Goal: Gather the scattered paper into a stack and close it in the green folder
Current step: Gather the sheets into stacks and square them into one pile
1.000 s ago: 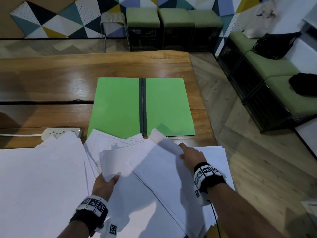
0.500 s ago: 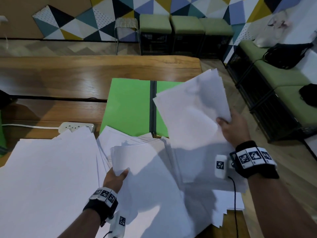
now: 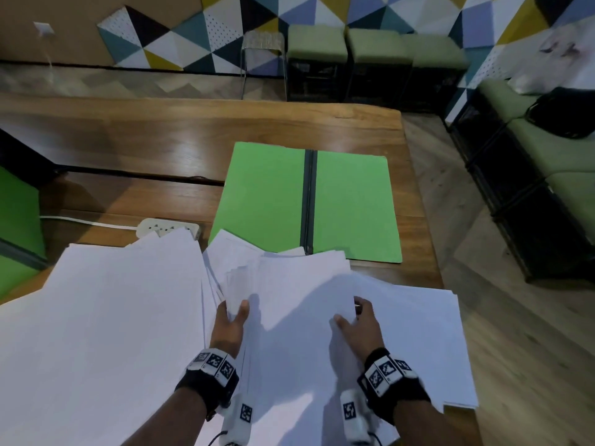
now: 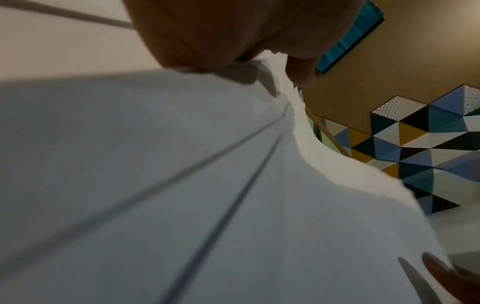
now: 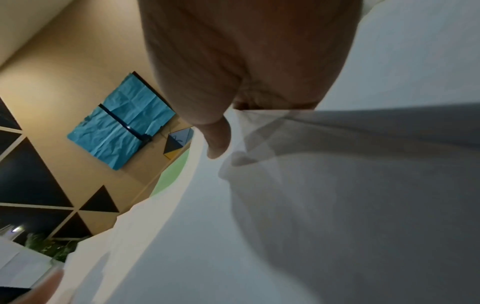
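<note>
The green folder [image 3: 267, 201] lies open and flat on the wooden table [image 3: 161, 140], its dark spine down the middle. In front of it white sheets are spread wide. My left hand [image 3: 230, 320] grips the left edge of a bundle of paper [image 3: 296, 304], thumb on top. My right hand [image 3: 357, 326] grips the same bundle at its right edge. In the left wrist view the paper [image 4: 182, 185] fills the frame under my thumb [image 4: 298, 70]. In the right wrist view my thumb [image 5: 218, 139] presses on the top sheet [image 5: 311, 205].
A broad spread of sheets [image 3: 106, 333] covers the table's near left; more sheets [image 3: 428, 342] overhang the right edge. A white power strip [image 3: 167, 227] with its cable lies left of the folder. Green cushioned seats [image 3: 317, 43] and a black bag [image 3: 566, 114] stand beyond.
My right hand, which held sheets lifted over the folder's right half, has come back down and left, laying them on the bundle that my left hand holds. The camera has shifted.
</note>
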A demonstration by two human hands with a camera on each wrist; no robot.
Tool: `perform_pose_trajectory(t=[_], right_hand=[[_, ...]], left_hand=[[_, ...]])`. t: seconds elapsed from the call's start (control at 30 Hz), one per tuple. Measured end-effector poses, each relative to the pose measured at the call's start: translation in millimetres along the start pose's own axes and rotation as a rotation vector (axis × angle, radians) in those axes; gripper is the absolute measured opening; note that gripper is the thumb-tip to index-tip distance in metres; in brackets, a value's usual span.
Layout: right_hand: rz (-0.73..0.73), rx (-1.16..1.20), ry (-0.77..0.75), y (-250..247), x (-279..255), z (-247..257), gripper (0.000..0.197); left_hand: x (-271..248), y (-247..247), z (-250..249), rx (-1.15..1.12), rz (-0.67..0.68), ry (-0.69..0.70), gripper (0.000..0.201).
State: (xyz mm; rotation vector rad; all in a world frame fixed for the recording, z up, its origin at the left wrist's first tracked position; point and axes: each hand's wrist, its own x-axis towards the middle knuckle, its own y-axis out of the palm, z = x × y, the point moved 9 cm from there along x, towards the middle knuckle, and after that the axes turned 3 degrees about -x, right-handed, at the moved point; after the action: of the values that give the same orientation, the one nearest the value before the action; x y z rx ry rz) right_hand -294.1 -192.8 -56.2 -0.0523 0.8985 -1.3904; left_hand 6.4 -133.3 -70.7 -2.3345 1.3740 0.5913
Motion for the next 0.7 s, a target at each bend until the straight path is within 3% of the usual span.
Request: perform_pose_trajectory(t=[0.1, 0.23, 0.33, 0.47, 0.6, 0.7], right_hand=[[-0.030, 0.096, -0.038, 3.8, -1.3, 13.8, 0.071], [0.012, -0.088, -0.166, 13.7, 9.1, 31.4, 0.068], [0.115, -0.206, -0.195, 28.7, 12.3, 29.1, 0.066], [0.093, -0.357, -0.199, 24.1, 19.7, 30.7, 0.071], [0.118, -0.443, -0.169, 15.7, 40.7, 51.7, 0.082], [0.168, -0.670, -0.292, 23.6, 56.9, 84.9, 0.075]], left_hand=[[-2.8, 1.0, 0.1, -0.047, -0.020, 0.014, 0.055], [-1.5, 2.5, -5.5, -0.044, 0.006, 0.057, 0.069], [7.1, 2.2, -14.3, 0.000, 0.031, 0.105, 0.074], [23.4, 2.5, -27.7, 0.071, 0.024, 0.144, 0.078], [39.5, 2.3, -42.4, 0.115, 0.016, 0.203, 0.068], [50.2, 6.4, -50.3, 0.182, 0.037, 0.266, 0.045]])
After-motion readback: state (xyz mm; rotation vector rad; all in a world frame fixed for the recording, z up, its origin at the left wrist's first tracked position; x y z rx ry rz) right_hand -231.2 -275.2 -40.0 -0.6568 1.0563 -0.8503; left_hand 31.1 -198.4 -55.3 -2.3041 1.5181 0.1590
